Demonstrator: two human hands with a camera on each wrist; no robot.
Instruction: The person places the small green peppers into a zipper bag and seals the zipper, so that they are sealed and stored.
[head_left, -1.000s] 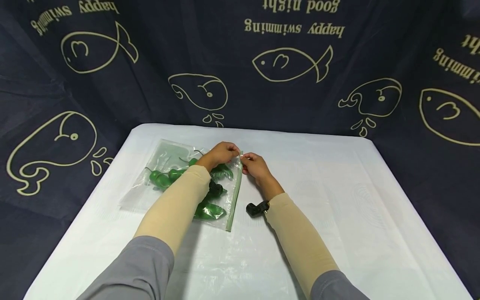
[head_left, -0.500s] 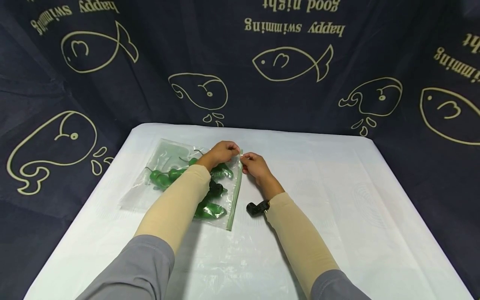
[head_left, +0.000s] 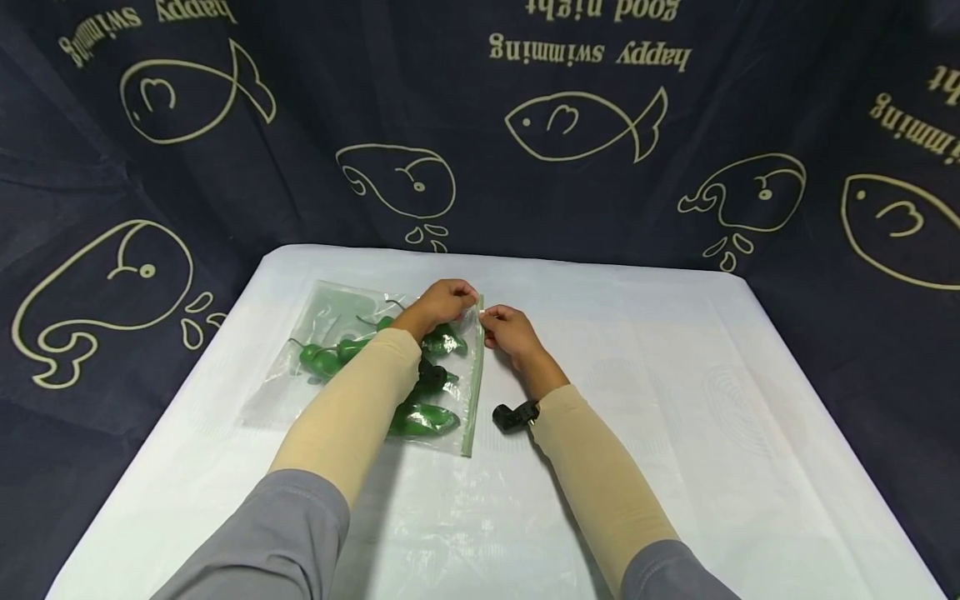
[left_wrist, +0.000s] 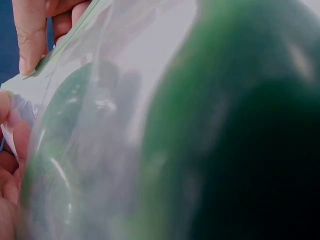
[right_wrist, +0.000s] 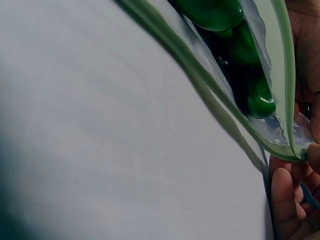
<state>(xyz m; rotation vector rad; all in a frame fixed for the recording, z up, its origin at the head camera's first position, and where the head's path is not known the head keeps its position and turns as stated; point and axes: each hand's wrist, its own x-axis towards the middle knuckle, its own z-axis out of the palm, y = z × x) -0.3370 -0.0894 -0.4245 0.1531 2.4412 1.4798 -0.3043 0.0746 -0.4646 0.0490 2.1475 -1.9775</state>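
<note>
A clear zip bag (head_left: 330, 308) with a green zip strip (head_left: 474, 400) lies on the white table, several green peppers (head_left: 423, 421) inside it. Its mouth faces right; in the right wrist view the two strips (right_wrist: 287, 65) stand apart and meet at the corner by the fingers. My left hand (head_left: 442, 302) pinches the bag near the far end of the strip. Just to its right, my right hand (head_left: 513, 333) pinches the same end between thumb and fingers. The left forearm hides part of the bag and some peppers.
The white-covered table (head_left: 637, 458) extends right of the bag and toward me. A dark blue curtain (head_left: 465, 200) with fish and whale outlines hangs behind and at the sides. Black wrist cameras show on my right wrist (head_left: 513, 418) and by my left forearm (head_left: 432, 377).
The near end of the zip strip has shifted slightly right, so the strip stands straighter. My left hand has moved a little away from me; both hands keep their hold.
</note>
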